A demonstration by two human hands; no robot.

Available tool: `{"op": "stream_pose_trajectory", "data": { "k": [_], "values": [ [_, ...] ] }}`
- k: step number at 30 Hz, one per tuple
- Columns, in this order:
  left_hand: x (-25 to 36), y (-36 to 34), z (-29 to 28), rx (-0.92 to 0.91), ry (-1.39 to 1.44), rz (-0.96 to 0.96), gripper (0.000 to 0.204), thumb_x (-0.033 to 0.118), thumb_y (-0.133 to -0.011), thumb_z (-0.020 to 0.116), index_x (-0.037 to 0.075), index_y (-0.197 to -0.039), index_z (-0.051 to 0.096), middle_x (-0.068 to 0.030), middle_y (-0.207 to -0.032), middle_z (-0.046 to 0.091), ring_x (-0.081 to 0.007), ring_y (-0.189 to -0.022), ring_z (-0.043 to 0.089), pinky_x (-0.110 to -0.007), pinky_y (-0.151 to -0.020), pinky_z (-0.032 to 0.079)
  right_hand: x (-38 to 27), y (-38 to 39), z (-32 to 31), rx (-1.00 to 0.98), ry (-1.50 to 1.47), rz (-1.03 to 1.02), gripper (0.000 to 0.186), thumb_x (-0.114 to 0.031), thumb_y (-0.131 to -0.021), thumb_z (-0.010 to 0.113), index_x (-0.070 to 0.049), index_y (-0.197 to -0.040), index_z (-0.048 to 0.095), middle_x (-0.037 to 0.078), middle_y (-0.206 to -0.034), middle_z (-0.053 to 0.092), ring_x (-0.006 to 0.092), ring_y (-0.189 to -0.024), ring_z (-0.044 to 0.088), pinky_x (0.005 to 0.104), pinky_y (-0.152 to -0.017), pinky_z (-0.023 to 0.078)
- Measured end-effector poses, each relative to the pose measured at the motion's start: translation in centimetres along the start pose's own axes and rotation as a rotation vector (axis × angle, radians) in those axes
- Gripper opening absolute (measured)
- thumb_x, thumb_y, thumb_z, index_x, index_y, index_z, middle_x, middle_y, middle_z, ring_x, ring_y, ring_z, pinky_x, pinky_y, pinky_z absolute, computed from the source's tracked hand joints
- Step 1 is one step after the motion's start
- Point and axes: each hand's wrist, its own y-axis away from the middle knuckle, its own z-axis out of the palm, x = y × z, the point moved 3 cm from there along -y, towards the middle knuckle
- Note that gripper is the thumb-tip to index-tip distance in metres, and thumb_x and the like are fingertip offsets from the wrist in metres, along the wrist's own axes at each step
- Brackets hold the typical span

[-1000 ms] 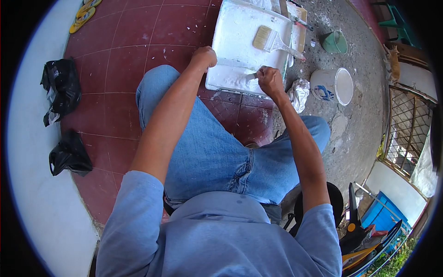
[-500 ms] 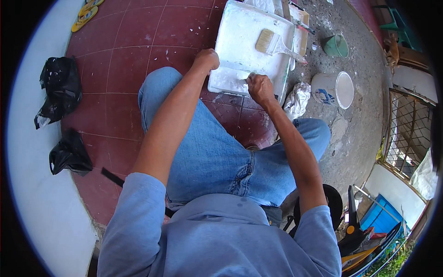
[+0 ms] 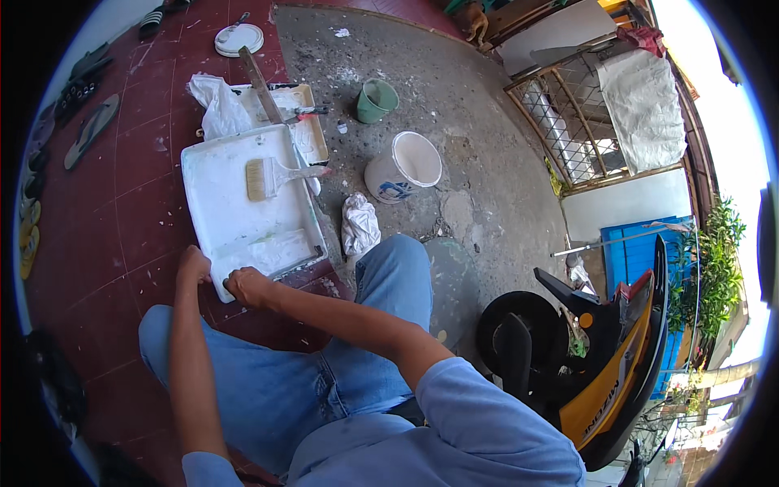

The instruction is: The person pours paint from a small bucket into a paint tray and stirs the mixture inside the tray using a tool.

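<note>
A white paint tray lies on the red tiled floor in front of my knees, smeared with white paint. My left hand is closed on the tray's left edge near its near corner. Close beside it, my right hand is closed over the near end of the tray; what its fingers hold is hidden. A wide paintbrush with pale bristles rests in the tray, its handle reaching over the right edge.
Beyond the tray are a plastic bag, a smaller cream tray and a wooden stick. To the right stand a white bucket, a green bucket and a crumpled cloth. A motorbike stands at right.
The view has turned right, bringing the motorbike and plants into sight. My right hand has moved left along the tray's near end, close to my left hand. The brush stays in the tray.
</note>
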Motion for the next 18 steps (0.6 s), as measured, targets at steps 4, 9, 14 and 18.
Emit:
{"op": "stream_pose_trajectory", "data": {
  "k": [4, 9, 14, 18],
  "values": [
    [-0.9, 0.0, -0.4, 0.044, -0.112, 0.013, 0.020, -0.004, -0.066, 0.059, -0.009, -0.085, 0.059, -0.0250, -0.079, 0.063, -0.0308, -0.066, 0.065, -0.038, -0.054, 0.053, 2.2, -1.0, -0.4, 0.103, -0.174, 0.055, 0.014, -0.013, -0.071, 0.050, -0.002, -0.066, 0.058, 0.022, -0.066, 0.058, 0.0388, -0.065, 0.058, 0.0446, -0.061, 0.047],
    [0.8, 0.5, -0.5, -0.017, -0.257, 0.031, 0.015, 0.006, -0.071, 0.058, 0.000, -0.082, 0.066, -0.0133, -0.076, 0.066, -0.0252, -0.074, 0.066, -0.034, -0.070, 0.052, 4.8, 0.1, -3.8, 0.034, 0.098, -0.030, 0.016, -0.012, -0.076, 0.049, -0.002, -0.067, 0.056, 0.022, -0.064, 0.057, 0.0386, -0.063, 0.057, 0.0457, -0.059, 0.046],
    [2.0, 2.0, -1.1, 0.028, -0.202, -0.020, 0.025, 0.006, -0.074, 0.053, 0.004, -0.097, 0.064, -0.0148, -0.100, 0.063, -0.0241, -0.093, 0.062, -0.034, -0.077, 0.051, 3.0, 0.0, -1.4, 0.086, -0.012, -0.009, 0.018, -0.013, -0.078, 0.046, 0.000, -0.070, 0.056, 0.023, -0.069, 0.057, 0.0405, -0.066, 0.056, 0.0459, -0.061, 0.046],
    [0.6, 1.3, -0.8, -0.021, -0.169, -0.093, 0.031, 0.008, -0.074, 0.055, 0.004, -0.103, 0.062, -0.0153, -0.111, 0.058, -0.0277, -0.102, 0.057, -0.035, -0.083, 0.049, 4.4, 0.8, -1.5, 0.101, -0.014, 0.010, 0.017, -0.010, -0.075, 0.044, -0.001, -0.066, 0.055, 0.022, -0.070, 0.058, 0.0409, -0.067, 0.056, 0.0465, -0.063, 0.046]
  ]
}}
